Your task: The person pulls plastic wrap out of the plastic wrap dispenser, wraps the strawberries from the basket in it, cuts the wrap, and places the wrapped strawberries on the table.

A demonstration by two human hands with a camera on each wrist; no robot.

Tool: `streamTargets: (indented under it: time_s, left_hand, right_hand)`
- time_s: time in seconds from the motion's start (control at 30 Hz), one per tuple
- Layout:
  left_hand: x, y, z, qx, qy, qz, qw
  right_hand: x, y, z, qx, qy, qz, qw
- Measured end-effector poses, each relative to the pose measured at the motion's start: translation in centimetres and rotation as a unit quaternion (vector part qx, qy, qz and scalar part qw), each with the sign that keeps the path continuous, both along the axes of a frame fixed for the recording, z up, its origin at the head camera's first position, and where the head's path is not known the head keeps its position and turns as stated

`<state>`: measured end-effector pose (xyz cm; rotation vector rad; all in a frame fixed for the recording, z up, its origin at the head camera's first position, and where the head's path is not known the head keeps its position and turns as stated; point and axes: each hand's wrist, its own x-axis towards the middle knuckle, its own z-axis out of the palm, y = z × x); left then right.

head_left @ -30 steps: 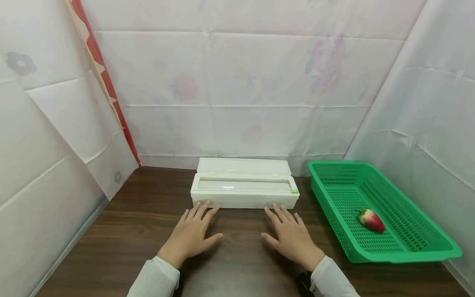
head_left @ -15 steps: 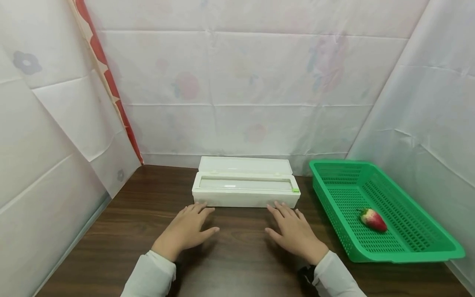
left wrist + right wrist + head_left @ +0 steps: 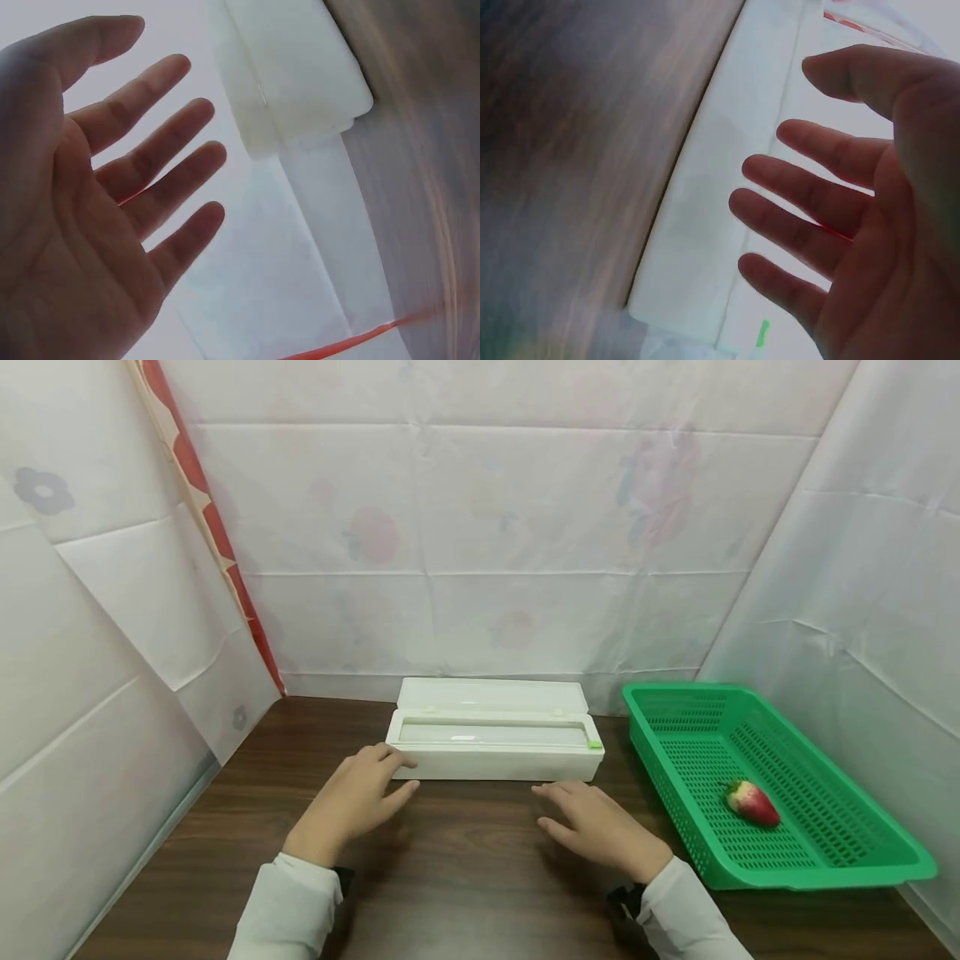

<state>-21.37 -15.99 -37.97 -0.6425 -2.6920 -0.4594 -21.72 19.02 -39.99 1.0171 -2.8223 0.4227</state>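
A long white plastic box (image 3: 495,766) with its lid (image 3: 492,695) raised at the back stands near the rear of the table. Behind its front rim a clear strip shows in the top, with a small green tab (image 3: 595,745) at the right end. My left hand (image 3: 351,797) is over the box's front left corner, fingers spread and loosely bent, holding nothing. My right hand (image 3: 600,827) is in front of the box's right end, also with relaxed fingers and nothing in it. Both wrist views show bare palms facing the white box (image 3: 300,67).
To the right sits a green plastic basket (image 3: 720,860) with a red and pale strawberry (image 3: 752,803) inside. The dark wooden table (image 3: 465,885) is bounded by white sheeting (image 3: 480,527) at the back and on both sides.
My left hand has shifted left and lifted toward the box's front left corner. My right hand has turned inward, moving slightly right, its fingers more bent. The box, basket and strawberry stay put.
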Motion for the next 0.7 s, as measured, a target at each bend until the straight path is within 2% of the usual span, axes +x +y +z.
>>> streamTargets:
  time_s: [0.17,0.3,0.5,0.7]
  left_hand:
    - [-0.7,-0.3,0.1,0.005,0.016,0.004,0.9999]
    - [-1.6,-0.2,0.1,0.021,0.035,0.006,0.9992]
    - [-3.2,0.0,0.0,0.041,0.046,0.008,0.9981]
    - [-4.3,0.7,-0.2,0.045,0.037,0.010,0.9983]
  right_hand:
    - [-0.7,0.2,0.3,-0.022,0.002,0.003,0.9998]
    - [-1.5,0.5,0.7,-0.047,0.031,0.002,0.9984]
    - [-2.6,0.9,1.4,-0.084,0.101,-0.022,0.9912]
    - [-4.0,1.1,1.7,-0.092,0.198,-0.044,0.9749]
